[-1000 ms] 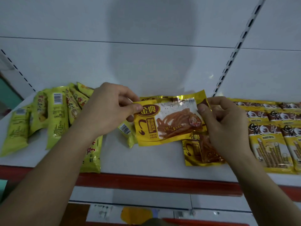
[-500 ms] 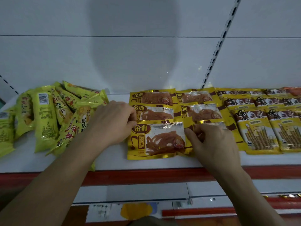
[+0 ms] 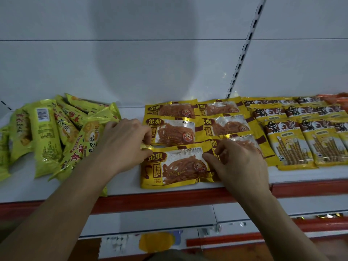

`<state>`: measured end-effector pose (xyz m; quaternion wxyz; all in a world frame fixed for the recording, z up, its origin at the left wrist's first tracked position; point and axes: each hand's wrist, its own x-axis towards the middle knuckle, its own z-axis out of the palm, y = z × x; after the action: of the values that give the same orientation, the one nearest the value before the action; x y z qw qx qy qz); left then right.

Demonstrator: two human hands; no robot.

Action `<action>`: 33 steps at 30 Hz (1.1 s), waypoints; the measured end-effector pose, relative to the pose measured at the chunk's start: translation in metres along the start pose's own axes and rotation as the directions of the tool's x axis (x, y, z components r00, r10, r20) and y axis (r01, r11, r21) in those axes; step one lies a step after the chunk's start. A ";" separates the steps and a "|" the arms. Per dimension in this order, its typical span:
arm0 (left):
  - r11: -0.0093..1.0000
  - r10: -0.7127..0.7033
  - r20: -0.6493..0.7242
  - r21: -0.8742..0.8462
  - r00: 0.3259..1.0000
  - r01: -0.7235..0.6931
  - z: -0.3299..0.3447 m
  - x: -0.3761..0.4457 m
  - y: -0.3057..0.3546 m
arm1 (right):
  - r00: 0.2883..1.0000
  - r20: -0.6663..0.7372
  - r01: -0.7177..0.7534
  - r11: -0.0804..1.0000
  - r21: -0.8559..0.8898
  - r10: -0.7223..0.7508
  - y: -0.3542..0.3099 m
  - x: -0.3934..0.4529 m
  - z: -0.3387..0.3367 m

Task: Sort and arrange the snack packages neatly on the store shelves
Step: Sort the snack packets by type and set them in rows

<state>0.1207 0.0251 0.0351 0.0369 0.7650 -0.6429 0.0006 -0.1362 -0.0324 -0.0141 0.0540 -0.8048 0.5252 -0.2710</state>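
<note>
Both hands are down on the white shelf (image 3: 120,187), on the front pack (image 3: 175,166) of the gold snack packs; that pack lies flat at the shelf's front edge, just behind the red lip (image 3: 169,199), its clear window showing orange-brown strips; the left hand (image 3: 122,144) has its fingers curled and pinches the pack's upper left corner, where the foil crumples under the fingertips; the right hand (image 3: 239,164) lies over the pack's right end with thumb and fingers bent, pinching that edge, and it also covers part of the next gold pack (image 3: 243,142) just to the right; behind the front pack a second pack (image 3: 169,131) overlaps it like a roof tile, and a third (image 3: 171,109) sits behind that, close to the back wall (image 3: 150,72); the right-hand column is stacked the same way, three deep; to the left a loose heap of green packs (image 3: 47,136) lies at mixed angles, some showing barcodes, the nearest one touching the left wrist; to the right, past the slotted upright (image 3: 243,51), rows of yellow-and-brown stick packs (image 3: 288,146) lie flat and overlapping; a few orange packs (image 3: 337,99) show at the far right corner; below, a lower shelf (image 3: 244,215) with another red lip is visible.
</note>
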 end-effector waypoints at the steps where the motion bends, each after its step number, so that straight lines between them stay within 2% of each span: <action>1: 1.000 0.006 -0.008 -0.011 1.000 -0.006 0.001 -0.001 0.000 | 1.000 -0.022 0.004 1.000 0.022 -0.003 0.001 -0.002 0.001; 4: 0.997 0.032 -0.047 -0.066 0.998 -0.035 0.002 -0.004 -0.001 | 0.995 -0.090 0.050 0.995 0.090 -0.041 0.001 -0.010 0.003; 7: 0.991 0.072 -0.041 -0.112 0.997 -0.077 0.000 -0.008 -0.010 | 0.976 -0.157 0.171 0.978 0.122 -0.151 0.001 -0.020 0.003; 10: 0.992 0.118 0.078 -0.046 0.990 -0.115 -0.009 -0.008 -0.024 | 0.936 -0.078 0.350 0.932 0.095 -0.343 -0.004 -0.026 0.004; 12: 0.992 0.116 0.131 0.035 0.985 -0.122 -0.011 -0.004 -0.030 | 0.907 0.007 0.420 0.905 0.072 -0.421 -0.012 -0.030 0.007; 15: 0.979 0.146 0.169 0.120 0.975 -0.167 -0.008 0.000 -0.033 | 0.908 0.102 0.400 0.913 0.076 -0.406 -0.018 -0.035 0.015; 17: 0.971 0.187 0.140 0.121 0.972 -0.204 -0.007 0.000 -0.038 | 0.919 0.112 0.367 0.925 0.101 -0.377 -0.017 -0.037 0.017; 25: 0.929 0.363 -0.010 -0.068 0.932 -0.363 -0.017 0.000 -0.062 | 0.936 0.085 0.336 0.940 0.062 -0.341 -0.019 -0.039 0.020; 30: 0.911 0.391 -0.109 -0.099 0.914 -0.401 -0.024 -0.004 -0.067 | 0.933 0.109 0.338 0.938 0.075 -0.344 -0.023 -0.038 0.017; 33: 0.905 0.373 -0.179 -0.148 0.911 -0.399 -0.024 -0.011 -0.068 | 0.944 0.047 0.315 0.936 0.155 -0.326 -0.030 -0.028 0.006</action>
<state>0.1865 0.0485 0.0544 0.1526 0.6135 -0.7748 0.0054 -0.1172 0.0039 -0.0188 0.0865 -0.8828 0.3635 -0.2848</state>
